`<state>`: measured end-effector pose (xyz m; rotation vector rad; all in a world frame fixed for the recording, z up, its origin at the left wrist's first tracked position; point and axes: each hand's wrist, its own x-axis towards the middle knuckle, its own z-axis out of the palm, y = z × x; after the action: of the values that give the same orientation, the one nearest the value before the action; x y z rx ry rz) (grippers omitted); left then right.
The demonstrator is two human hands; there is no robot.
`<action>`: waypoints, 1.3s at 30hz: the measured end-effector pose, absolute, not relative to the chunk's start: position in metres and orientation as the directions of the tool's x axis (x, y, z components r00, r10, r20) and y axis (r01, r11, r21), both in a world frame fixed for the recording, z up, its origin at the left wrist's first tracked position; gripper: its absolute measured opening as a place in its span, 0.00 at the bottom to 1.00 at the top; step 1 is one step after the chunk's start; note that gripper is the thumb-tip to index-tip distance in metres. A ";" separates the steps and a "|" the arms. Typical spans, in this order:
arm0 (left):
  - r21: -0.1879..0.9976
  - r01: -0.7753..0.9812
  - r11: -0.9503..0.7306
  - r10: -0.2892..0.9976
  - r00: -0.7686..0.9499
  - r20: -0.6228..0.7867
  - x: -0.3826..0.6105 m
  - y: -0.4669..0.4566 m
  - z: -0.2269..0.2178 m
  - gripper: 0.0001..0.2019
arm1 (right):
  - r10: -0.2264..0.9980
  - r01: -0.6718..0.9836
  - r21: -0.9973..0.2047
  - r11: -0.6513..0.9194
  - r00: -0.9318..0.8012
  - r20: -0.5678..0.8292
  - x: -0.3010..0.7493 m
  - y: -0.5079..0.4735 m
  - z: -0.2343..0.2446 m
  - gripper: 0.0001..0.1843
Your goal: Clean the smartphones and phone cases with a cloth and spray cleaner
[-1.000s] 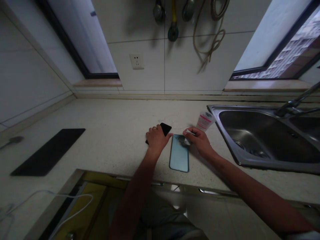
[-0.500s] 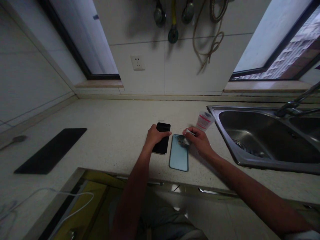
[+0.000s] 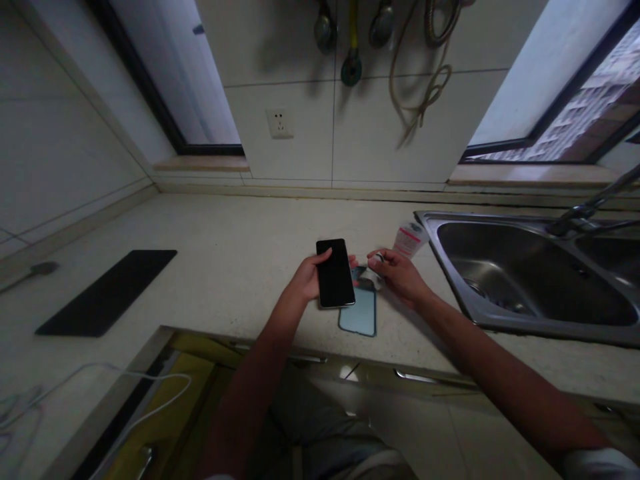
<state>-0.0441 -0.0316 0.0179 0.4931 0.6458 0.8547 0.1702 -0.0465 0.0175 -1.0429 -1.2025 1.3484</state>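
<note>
A black smartphone (image 3: 336, 277) rests in my left hand (image 3: 309, 277), with the thumb over its screen edge and fingertips showing past its far side. Partly under the phone, a light-blue phone case (image 3: 361, 313) lies on the counter. My right hand (image 3: 397, 273) is closed in a pinch just above the case's upper end. Between its fingers is a small whitish piece, perhaps a wipe or tissue; its exact kind is unclear. Behind the right hand lies a clear plastic packet with red print (image 3: 409, 239).
A steel sink (image 3: 500, 267) with a faucet (image 3: 580, 217) is at the right. On the left lie a black mat (image 3: 107, 293), a dark-ended tool (image 3: 43, 269) and a white cable (image 3: 150, 377). The pale countertop (image 3: 240, 247) meets a tiled wall with a socket (image 3: 279, 124).
My left hand has lifted the phone off the counter and shifted it right, over part of the case. My right hand stays near the case's top, still pinching the whitish piece.
</note>
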 end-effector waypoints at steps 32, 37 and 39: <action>0.441 -0.570 0.693 0.719 0.591 -0.366 -0.029 -0.031 0.002 0.50 | 0.276 0.246 -0.137 0.960 -0.915 0.295 0.142 -0.083 -0.015 0.38; 0.424 -0.566 0.707 0.706 0.597 -0.382 -0.030 -0.031 0.000 0.45 | 0.346 0.323 -0.124 0.938 -0.887 0.307 0.151 -0.045 -0.009 0.38; 0.429 -0.597 0.678 0.735 0.562 -0.378 -0.030 -0.031 0.000 0.42 | 0.443 0.420 -0.142 0.896 -0.836 0.325 0.151 -0.024 -0.007 0.38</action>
<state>-0.0298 -0.0311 0.0005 0.2650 0.5671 0.7953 0.1510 -0.0241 -0.0065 -0.6373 -2.7095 0.0924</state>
